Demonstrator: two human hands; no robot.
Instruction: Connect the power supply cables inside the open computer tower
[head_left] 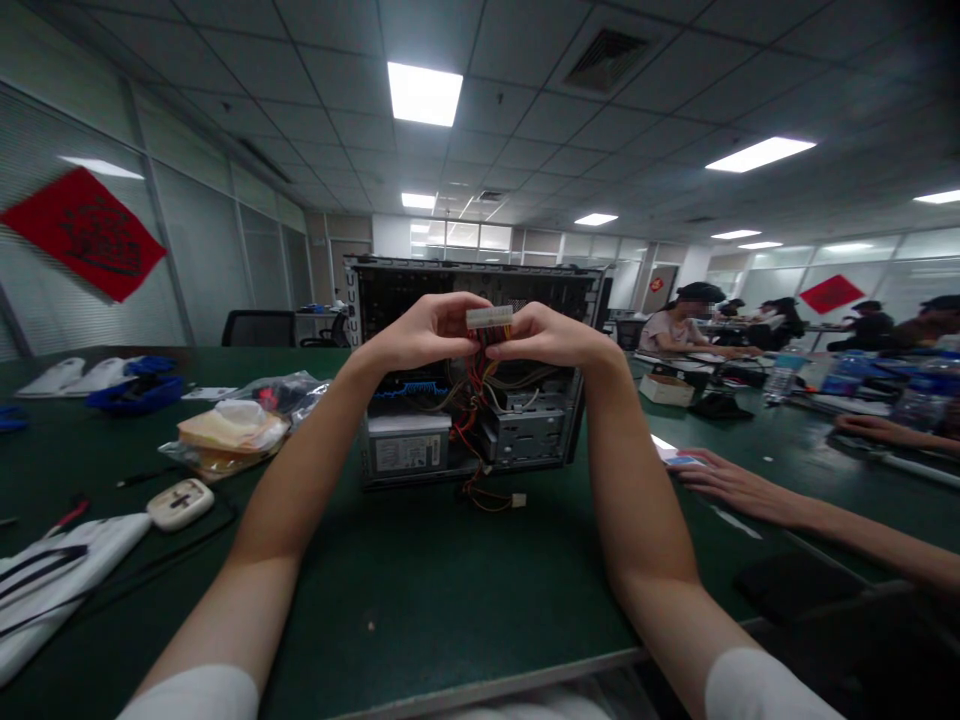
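Between my two hands is a wide white power connector (pixel 489 318) with a bundle of coloured wires running down from it. My left hand (pixel 431 332) pinches its left side, thumb below and fingers above. From the right, my right hand (pixel 551 335) grips the other side in the same way. Behind them an open computer case (pixel 592 400) stands on the table. Low in the case sits a silver power supply (pixel 409 450) with a label, and a metal drive cage (pixel 531 435) is to its right. A small loose white plug (pixel 518 500) lies on wires in front of the case.
The green table (pixel 450 590) carries a plastic bag with a tissue pack (pixel 232 428), a white round-cornered case (pixel 180 503) and cables on the left. At right, another person's hand (pixel 720 480) touches a phone-like item. A small box (pixel 666 390) and bottles (pixel 786 375) stand beyond.
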